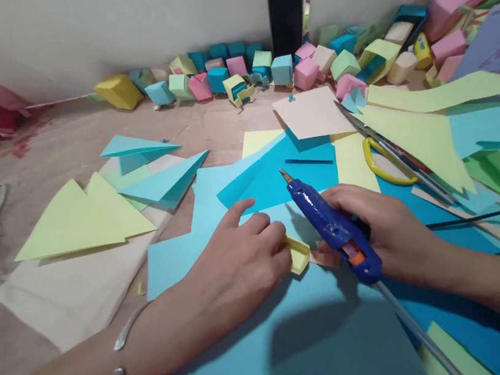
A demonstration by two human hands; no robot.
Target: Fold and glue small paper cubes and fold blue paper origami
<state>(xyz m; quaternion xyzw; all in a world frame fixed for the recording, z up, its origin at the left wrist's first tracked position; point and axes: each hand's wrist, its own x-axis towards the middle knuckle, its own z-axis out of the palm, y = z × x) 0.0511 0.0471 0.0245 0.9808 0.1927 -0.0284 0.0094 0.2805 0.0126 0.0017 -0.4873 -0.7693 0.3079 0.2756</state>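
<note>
My left hand (258,248) is closed, its curled fingers on a small folded yellow paper piece (298,255) with raised edges. That piece is just above the light blue paper sheets (234,339). In my right hand (366,221) is a blue hot glue gun (332,222), gripped round its handle. Its nozzle points up and to the left, over a darker blue sheet (267,176). A clear glue stick (418,328) sticks out of the gun's back end. Beside the yellow piece a small orange-pink strip (326,258) shows, partly hidden by the gun.
Yellow-handled scissors (390,161) lie on paper scraps at the right. Folded yellow (73,221) and blue paper pieces (168,180) are at the left. Several small paper boxes (219,80) line the wall, where a phone (287,5) stands upright. A black cord (491,215) runs off right.
</note>
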